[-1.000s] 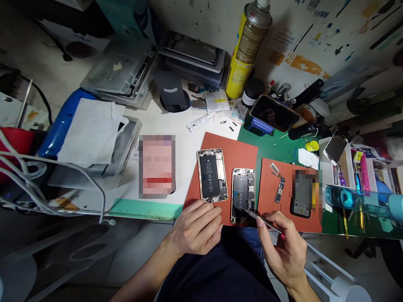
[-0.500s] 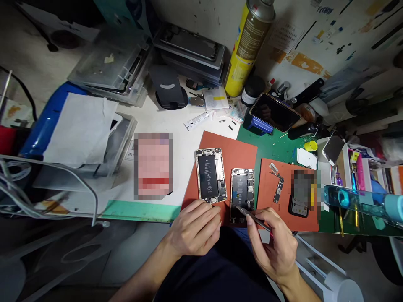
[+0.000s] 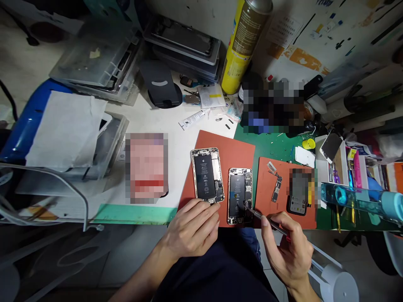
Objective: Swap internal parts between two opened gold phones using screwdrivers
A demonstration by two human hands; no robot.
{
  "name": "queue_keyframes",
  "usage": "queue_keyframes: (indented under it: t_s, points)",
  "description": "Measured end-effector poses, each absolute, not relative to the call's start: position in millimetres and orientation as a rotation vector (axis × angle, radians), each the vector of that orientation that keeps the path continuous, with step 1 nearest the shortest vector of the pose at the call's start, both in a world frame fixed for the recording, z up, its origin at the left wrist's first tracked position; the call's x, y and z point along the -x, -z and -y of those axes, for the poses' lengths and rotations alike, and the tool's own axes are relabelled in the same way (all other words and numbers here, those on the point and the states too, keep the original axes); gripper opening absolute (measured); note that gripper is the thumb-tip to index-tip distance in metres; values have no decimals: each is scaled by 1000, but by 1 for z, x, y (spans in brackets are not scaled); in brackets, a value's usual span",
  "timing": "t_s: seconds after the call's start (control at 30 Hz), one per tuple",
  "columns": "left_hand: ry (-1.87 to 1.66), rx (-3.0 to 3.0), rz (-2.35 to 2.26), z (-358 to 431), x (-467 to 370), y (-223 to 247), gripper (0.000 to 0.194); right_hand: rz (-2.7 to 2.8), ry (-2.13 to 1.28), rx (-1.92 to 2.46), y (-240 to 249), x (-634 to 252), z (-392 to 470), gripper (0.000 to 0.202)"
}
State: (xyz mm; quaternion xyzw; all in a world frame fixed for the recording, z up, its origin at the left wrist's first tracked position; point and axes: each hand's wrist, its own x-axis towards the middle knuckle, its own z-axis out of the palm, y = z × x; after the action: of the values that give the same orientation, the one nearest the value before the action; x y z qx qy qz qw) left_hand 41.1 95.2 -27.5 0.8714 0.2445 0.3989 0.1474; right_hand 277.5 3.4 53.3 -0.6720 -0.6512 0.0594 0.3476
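Beside an opened, rectangular phone (image 3: 237,193), right hand (image 3: 289,247) pinches ridged tool (image 3: 257,214); left hand (image 3: 191,230) curls, grip unclear.

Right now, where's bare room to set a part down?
White tabletop between the blurred pink item and left orange mat; also that mat's upper right, above the right opened phone. Crowded: around yellow can and white tray.

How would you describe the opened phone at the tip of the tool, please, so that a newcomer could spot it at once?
Find the left-hand red mat. On it lie, both opened, the left phone and the right phone; take the right one. Only this one has the tool in the right hand pointing to its lower right part.
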Motion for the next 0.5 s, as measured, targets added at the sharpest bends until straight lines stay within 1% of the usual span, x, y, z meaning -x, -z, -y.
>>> queue_keyframes:
  t_s: [0.13,0.33,0.5]
  points:
    - [-1130,-2508,-715,-96,-43,25,18,1690,-206,1711,-55,-276,1,26]
    - [-1081,-2523,-727,-98,-45,21,20,1676,-63,1821,-57,-285,7,21]
    - [-1068,-2544,-703,-99,-44,24,20,1668,-25,1884,-61,-293,13,18]
